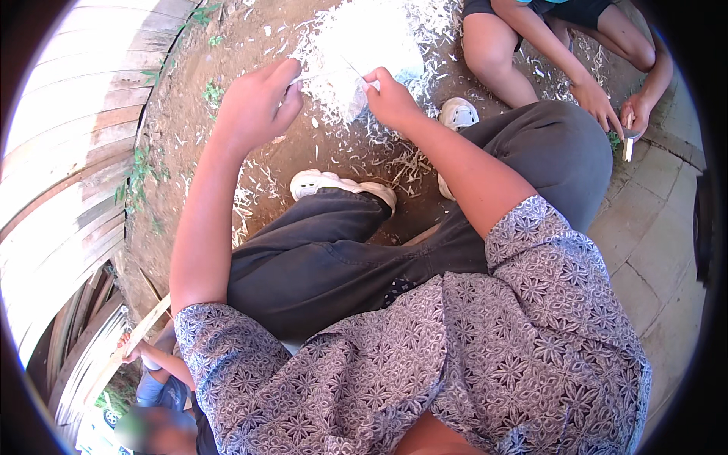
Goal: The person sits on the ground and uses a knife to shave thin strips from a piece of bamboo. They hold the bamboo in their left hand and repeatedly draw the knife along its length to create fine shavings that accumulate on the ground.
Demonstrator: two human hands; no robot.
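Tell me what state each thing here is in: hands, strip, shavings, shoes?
left hand: closed, pinching one end of the thin strip.
right hand: closed, pinching the other end.
thin strip: held up between both hands, above the pile.
pile of pale shavings: heaped loose on the dirt.
white shoes: worn, flat on the ground.

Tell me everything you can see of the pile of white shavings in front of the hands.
The pile of white shavings is a heaped mound of thin, pale curls and slivers, wood-like, lying on bare brown dirt. It is dense and bright at the middle, thinning into loose strands scattered toward the white shoes. The left hand and right hand hover at its near edge, holding a thin strip between them. Glare hides finer detail.
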